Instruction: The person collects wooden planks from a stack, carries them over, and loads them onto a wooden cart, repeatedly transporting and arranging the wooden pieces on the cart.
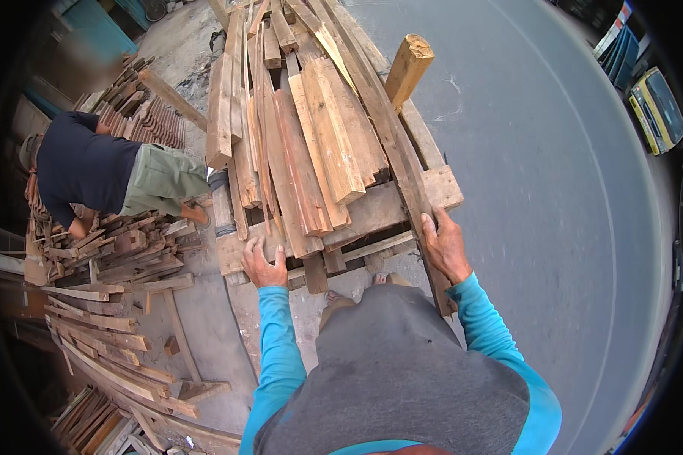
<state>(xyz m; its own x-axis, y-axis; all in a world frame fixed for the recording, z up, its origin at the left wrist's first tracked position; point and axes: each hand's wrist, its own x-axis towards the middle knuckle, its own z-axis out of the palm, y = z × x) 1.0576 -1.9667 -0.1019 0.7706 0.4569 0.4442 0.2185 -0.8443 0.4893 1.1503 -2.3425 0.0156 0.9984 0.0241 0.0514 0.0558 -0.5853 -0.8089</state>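
A load of rough wooden beams and planks [330, 136] lies lengthwise on a wooden cart frame [368, 216] in front of me. My left hand [264, 263] rests on the frame's near crossbeam at its left end, thumb and fingers apart, holding nothing. At the load's right side, a long dark plank [391, 140] runs from the far end past the crossbeam towards me. My right hand [445, 246] grips this plank near its close end, thumb on top; the fingers on its right side are partly hidden. Several beam ends stick out over the crossbeam between my hands.
A short upright post [408, 72] rises at the cart's right side, a slanted one [172, 98] at its left. Another person [91, 163] bends over a pile of scrap wood [133, 246]. Stacked boards [114, 349] lie lower left. A road [539, 189] runs right, with a yellow vehicle [657, 110].
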